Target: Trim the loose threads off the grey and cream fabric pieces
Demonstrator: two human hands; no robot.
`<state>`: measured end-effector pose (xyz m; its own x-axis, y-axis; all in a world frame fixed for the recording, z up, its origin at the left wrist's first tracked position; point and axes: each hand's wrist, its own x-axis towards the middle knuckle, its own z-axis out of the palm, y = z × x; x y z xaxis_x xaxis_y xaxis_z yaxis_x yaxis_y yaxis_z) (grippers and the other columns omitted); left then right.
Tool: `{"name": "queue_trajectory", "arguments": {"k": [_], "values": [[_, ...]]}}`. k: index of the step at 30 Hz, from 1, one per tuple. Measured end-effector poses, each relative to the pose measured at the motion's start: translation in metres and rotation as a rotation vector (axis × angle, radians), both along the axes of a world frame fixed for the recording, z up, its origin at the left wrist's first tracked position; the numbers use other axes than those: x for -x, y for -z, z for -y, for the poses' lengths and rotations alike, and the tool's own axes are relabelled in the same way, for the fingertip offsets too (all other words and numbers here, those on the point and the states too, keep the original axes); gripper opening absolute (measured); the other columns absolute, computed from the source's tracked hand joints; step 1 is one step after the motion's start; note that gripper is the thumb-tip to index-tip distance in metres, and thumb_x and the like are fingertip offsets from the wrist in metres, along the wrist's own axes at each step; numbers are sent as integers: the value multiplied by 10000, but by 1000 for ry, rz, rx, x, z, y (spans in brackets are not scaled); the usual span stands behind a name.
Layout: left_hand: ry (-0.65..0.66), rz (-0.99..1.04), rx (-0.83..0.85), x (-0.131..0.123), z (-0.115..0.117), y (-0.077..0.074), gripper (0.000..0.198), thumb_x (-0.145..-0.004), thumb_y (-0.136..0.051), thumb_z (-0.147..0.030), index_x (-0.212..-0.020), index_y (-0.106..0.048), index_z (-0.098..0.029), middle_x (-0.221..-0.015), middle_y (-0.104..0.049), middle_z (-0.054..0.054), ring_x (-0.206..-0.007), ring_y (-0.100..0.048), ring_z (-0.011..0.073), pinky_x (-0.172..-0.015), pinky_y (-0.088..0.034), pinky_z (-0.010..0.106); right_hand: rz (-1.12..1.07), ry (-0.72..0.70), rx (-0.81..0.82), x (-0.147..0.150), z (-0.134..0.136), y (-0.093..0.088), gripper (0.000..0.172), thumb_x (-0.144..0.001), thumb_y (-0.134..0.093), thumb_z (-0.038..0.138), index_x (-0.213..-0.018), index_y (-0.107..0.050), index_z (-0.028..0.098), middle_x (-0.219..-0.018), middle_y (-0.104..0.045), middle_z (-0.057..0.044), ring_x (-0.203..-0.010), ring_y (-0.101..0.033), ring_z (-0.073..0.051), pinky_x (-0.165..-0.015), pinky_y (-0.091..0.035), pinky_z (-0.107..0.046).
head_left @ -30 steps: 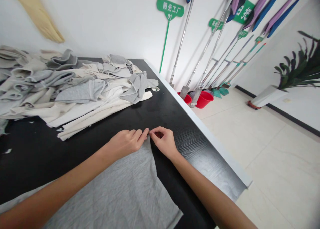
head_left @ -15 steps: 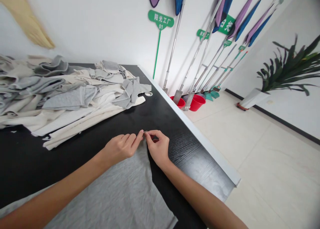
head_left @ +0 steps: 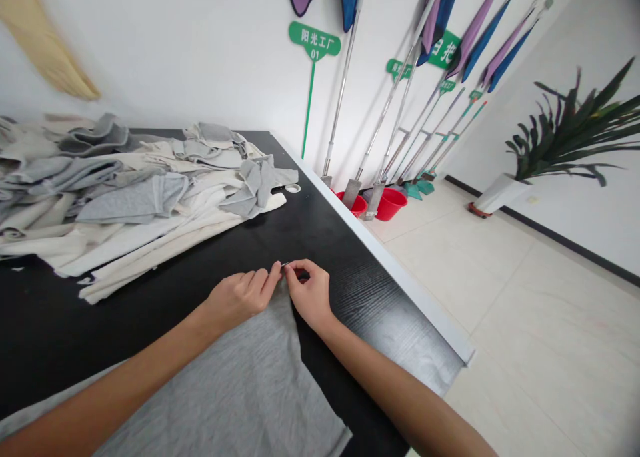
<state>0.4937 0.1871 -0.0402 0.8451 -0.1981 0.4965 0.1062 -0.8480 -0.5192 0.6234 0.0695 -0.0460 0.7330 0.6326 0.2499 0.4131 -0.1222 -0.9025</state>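
Observation:
A grey piece of cloth (head_left: 250, 377) lies spread over the near part of the black table (head_left: 320, 237), its far corner lifted between my hands. My left hand (head_left: 246, 293) is closed, pinching that corner with thumb and forefinger. Close beside it, my right hand (head_left: 309, 292) is closed too, thumb and forefinger pinched at the same spot. A thin dark sliver shows between the fingertips; it is too small to name. Fingers hide most of the gripped corner.
Grey and cream cloth pieces (head_left: 150, 190) are heaped at the table's far left, near a white ring (head_left: 293, 188). A pale edge strip (head_left: 400, 270) borders the table on the right. Beyond stand mops, red buckets (head_left: 390, 204) and a potted plant (head_left: 505, 194).
The whole view has shifted slightly, so everything sits a little further left. Both hands keep their pinch at the cloth corner, with hardly any movement between them.

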Motion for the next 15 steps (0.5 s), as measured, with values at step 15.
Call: {"name": "queue_trajectory", "arguments": {"k": [15], "values": [[-53, -84, 69, -4, 4, -6, 321, -913, -530, -88, -1222, -601, -36, -682, -538, -8, -490, -579, 133, -410, -407, 252, -17, -2, 10, -4, -4, -2, 157, -836, -607, 231, -749, -726, 175, -744, -732, -27, -671, -648, -158, -684, -501, -269]]}}
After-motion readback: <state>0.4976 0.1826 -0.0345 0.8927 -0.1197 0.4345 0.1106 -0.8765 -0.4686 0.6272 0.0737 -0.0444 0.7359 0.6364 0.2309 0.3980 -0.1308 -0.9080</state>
